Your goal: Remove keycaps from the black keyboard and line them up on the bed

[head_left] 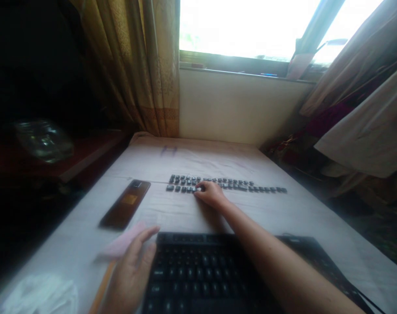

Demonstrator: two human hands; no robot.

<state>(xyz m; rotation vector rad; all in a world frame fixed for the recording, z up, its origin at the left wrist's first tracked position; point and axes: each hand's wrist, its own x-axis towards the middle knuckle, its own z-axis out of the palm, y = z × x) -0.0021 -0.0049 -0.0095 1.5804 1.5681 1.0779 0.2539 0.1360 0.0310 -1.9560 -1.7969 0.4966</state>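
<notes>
The keys [230, 186] look light and hard, best pinched by the sides; the right hand [210, 193] is narrow, its hold too small to tell, the left hand [129, 266] wide.

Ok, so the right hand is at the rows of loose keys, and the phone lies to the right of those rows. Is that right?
Not quite: the head view shows the phone to the left of those rows of loose keys. The right hand is at the rows, as you say.
</notes>
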